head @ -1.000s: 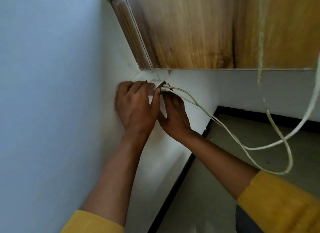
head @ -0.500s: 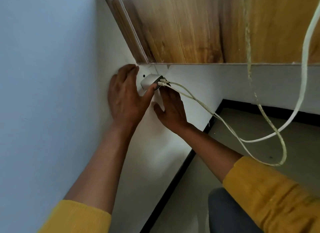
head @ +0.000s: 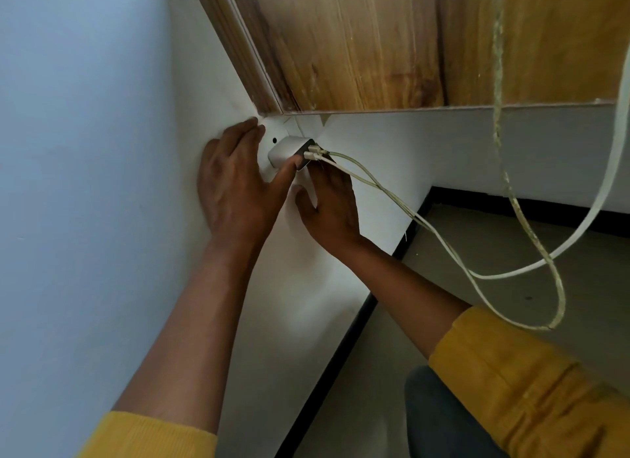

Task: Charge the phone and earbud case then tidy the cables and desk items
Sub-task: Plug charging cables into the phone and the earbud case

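A white charger adapter with a dark front face sticks out of a white wall socket plate just under the wooden desk. Two pale cables are plugged into its face and run down to the right. My left hand lies flat on the wall with straight fingers, its thumb pressing the adapter's lower side. My right hand is beneath the adapter, fingers reaching up to its face and plugs, thumb spread apart. The fingertips are partly hidden behind the cables.
A flat white cable and a pale braided cable hang from the desk and loop low at the right. Black skirting edges the grey floor. My knee is at the bottom right.
My left hand has come off the adapter and spread flat on the wall, leaving only the thumb on it. The adapter is now uncovered. My right hand stays beneath it.
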Demonstrator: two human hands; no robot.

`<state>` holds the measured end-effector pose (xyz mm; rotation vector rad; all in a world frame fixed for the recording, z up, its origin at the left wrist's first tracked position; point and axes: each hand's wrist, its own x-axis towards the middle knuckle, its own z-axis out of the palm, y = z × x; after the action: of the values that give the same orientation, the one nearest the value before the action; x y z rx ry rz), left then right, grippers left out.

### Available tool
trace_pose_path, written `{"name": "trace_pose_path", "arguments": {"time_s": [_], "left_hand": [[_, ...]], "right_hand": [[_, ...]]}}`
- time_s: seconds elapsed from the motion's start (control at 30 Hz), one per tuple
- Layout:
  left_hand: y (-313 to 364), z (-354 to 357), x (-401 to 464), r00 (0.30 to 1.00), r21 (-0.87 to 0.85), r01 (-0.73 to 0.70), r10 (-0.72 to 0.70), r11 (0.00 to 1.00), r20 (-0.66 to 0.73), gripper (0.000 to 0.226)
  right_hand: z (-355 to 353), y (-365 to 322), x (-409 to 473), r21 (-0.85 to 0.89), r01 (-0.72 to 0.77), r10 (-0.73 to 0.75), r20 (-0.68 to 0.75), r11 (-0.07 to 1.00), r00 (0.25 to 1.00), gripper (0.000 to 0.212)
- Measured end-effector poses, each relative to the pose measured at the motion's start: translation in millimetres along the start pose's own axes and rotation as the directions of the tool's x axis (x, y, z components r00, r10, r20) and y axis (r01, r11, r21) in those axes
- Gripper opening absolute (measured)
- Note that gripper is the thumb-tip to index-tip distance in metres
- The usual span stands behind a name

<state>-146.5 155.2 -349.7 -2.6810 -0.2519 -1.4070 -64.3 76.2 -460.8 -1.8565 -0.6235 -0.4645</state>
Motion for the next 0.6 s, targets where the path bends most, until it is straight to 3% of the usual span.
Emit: {"name": "trace_pose_path", "arguments": {"time_s": [0.37,0.6], "left_hand": [[-3,-2,-1,1.000,-0.032,-0.030,0.030,0.999,-0.006,0.066],[-6,-11,-5,0.996,-0.135,-0.081,0.087,0.988,0.037,0.054]], "right_hand": [[4,-8,-6,0.066,-0.046,0.044,0.037,0.997,0.998,0.066],[-1,-21,-12,0.147,-0.190,0.192,-0.005,0.971,0.981,0.065]]}}
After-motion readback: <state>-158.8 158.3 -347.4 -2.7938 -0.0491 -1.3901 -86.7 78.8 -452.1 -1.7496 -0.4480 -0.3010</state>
